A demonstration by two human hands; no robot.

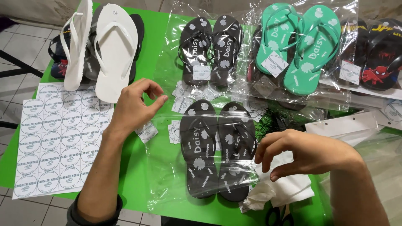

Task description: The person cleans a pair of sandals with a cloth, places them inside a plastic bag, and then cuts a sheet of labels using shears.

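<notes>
So I'm mid-way through bagging flip-flops on my green table (138, 175). Right in front of me is a black pair (217, 148) with white daisy print, already slipped into a clear bag (167, 167), but as far as I can see it has no round sticker on it yet. My left hand (134, 111) hovers just left of the bag's top corner, thumb and forefinger pinched close together, can't tell if there's anything between them. My right hand (307, 152) is curled loosely with nothing in it, sitting over some white paper (280, 190) by the bag's right edge. Done stuff is lined up at the back: another black pair (209, 48), a teal pair (299, 46) and a dark cartoon pair (372, 54), all bagged, each with a white square label carrying a round mark. Unbagged white flip-flops (104, 46) lie top left. Sticker sheet (54, 142) of round white labels on my left, cut ones (146, 131) loose near the bags.
</notes>
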